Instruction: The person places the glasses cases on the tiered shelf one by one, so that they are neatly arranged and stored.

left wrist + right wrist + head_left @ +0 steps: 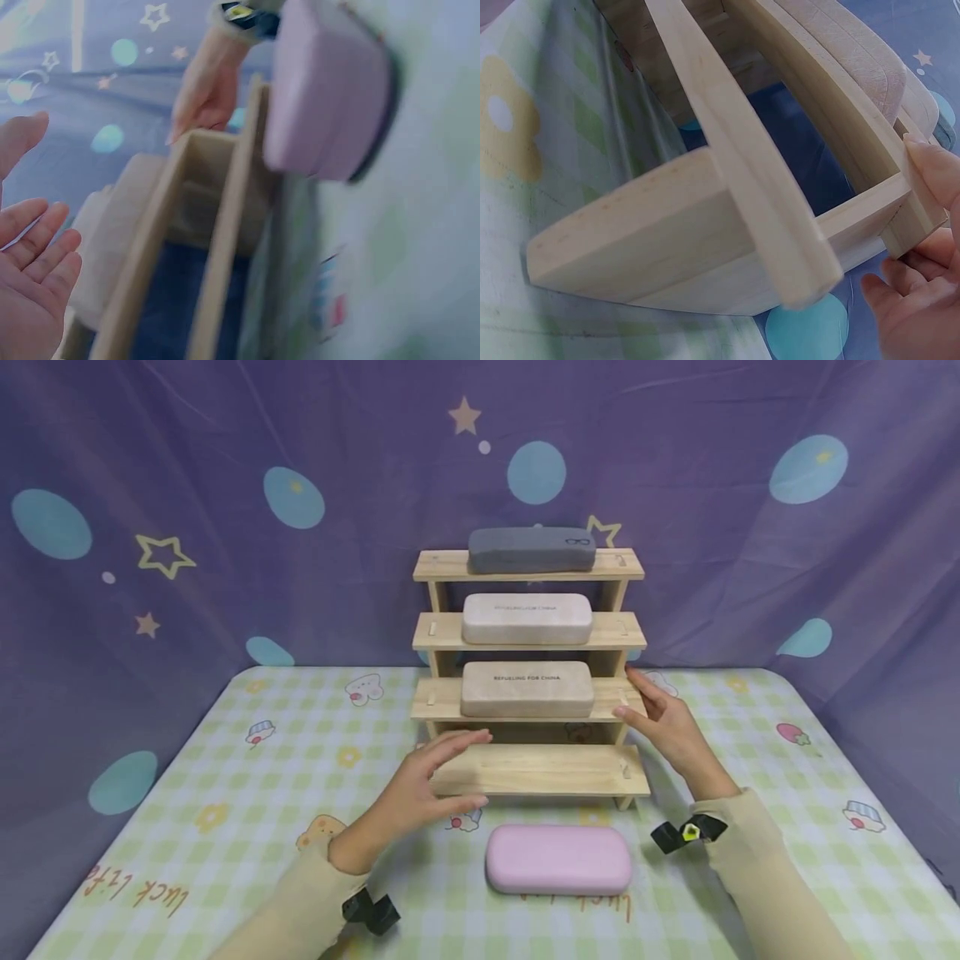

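A wooden stepped display rack [525, 768] has several tiers. On its upper tiers lie a blue-grey glasses case [532, 552], a whitish glasses case [527, 620] and a beige glasses case [527, 691] with dark lettering. A pink glasses case [558, 860] lies on the table before the bare bottom tier. My right hand [671, 731] pinches the right end of the tier under the beige case; in the right wrist view its thumb [934, 169] is on top, fingers below. My left hand [420, 785] hovers at the bottom tier's left end, fingers apart, holding nothing.
A green-checked tablecloth [247, 827] with printed cakes and flowers covers the table. Behind the rack hangs a purple curtain [360, 577] with stars and blue ovals. Black wrist cameras [371, 912] sit on both sleeves.
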`<state>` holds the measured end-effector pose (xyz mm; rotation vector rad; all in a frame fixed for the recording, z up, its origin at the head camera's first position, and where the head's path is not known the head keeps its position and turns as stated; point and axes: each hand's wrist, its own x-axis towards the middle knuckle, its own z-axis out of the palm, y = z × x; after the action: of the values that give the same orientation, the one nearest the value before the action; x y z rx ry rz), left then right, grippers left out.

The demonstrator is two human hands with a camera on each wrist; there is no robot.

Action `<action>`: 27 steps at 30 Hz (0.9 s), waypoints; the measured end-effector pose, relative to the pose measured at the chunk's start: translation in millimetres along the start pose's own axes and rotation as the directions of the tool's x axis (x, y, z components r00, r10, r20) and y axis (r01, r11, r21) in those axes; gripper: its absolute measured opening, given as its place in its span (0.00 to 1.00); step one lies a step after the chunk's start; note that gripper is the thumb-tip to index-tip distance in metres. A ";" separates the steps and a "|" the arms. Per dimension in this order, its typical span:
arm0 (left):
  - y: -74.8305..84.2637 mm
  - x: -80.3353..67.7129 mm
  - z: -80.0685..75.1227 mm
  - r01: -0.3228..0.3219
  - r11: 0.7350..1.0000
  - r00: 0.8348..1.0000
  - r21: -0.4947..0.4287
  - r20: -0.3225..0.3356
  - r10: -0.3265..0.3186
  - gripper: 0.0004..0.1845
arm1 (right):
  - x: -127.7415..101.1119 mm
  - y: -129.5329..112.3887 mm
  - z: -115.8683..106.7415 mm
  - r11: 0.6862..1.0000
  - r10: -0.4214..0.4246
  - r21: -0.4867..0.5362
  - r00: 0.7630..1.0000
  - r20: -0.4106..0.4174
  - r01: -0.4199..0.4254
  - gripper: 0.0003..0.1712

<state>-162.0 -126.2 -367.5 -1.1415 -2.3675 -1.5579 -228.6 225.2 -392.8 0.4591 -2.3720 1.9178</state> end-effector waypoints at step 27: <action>-25.9 -45.3 60.1 0.486 0.810 0.873 -0.329 0.234 -0.428 0.36 | 0.3 1.6 -0.2 1.000 0.001 -0.020 1.000 -0.008 -0.001 0.40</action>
<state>-126.8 -106.3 -436.1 -0.7800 -2.6625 -2.2427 -229.4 225.7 -394.3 0.4475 -2.3846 1.8907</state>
